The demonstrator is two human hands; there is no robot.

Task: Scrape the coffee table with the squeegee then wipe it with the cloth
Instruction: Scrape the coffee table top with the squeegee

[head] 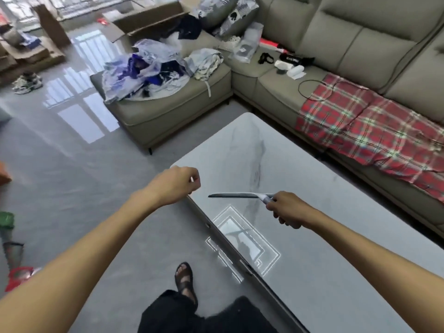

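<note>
A white marble-look coffee table (pixel 242 150) runs from the centre to the lower right. My right hand (pixel 287 209) grips the handle of a squeegee (pixel 236 195), whose thin dark blade points left just above the tabletop near its left edge. My left hand (pixel 176 185) hovers over the table's left edge, fingers curled into a loose fist with nothing seen in it. No cloth for wiping is visible on the table.
A grey corner sofa (pixel 360 44) wraps the table's far and right sides, with a red plaid blanket (pixel 365 131), piled clothes (pixel 153 70) and small items. Glossy grey floor (pixel 60 164) lies left, cardboard boxes (pixel 144 22) behind. My sandalled foot (pixel 185 280) stands beside the table.
</note>
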